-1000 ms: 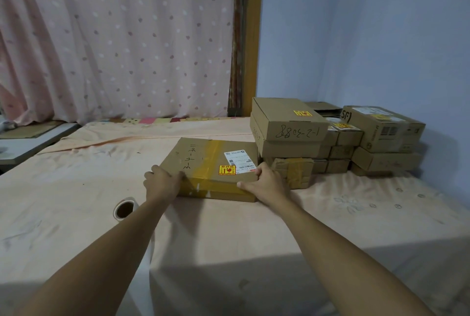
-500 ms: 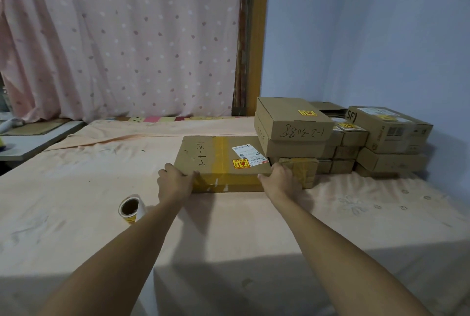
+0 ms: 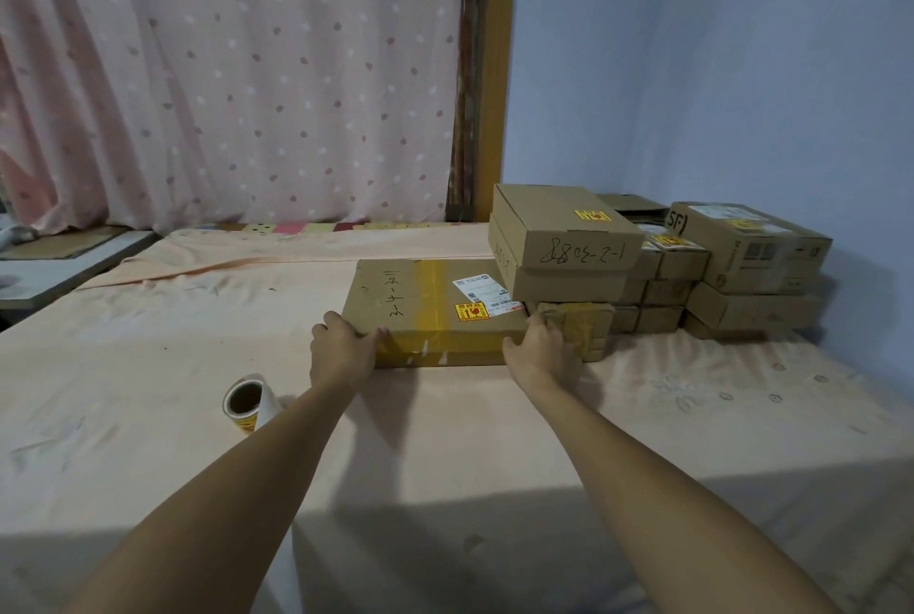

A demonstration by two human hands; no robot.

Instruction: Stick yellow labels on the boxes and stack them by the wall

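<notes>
A flat cardboard box [image 3: 425, 302] with yellow tape, a white shipping label and a yellow label [image 3: 470, 312] lies on the cloth-covered surface [image 3: 445, 440]. My left hand [image 3: 343, 349] grips its near left corner, thumb on top. My right hand [image 3: 541, 351] holds its near right corner. The box sits against a stack of labelled boxes [image 3: 564, 237] by the blue wall [image 3: 717, 69]. More labelled boxes [image 3: 752, 252] stand further right. A roll of yellow labels [image 3: 247, 401] lies to the left of my left arm.
A pink dotted curtain [image 3: 222, 69] hangs behind the surface, with a wooden frame [image 3: 492, 69] at its right. A low table [image 3: 59, 257] with cardboard on it stands at the far left. A small taped box [image 3: 573, 321] sits under the stack beside my right hand.
Both hands have pushed the flat box away from me and to the right, up against the stack of boxes. The label roll stays where it was.
</notes>
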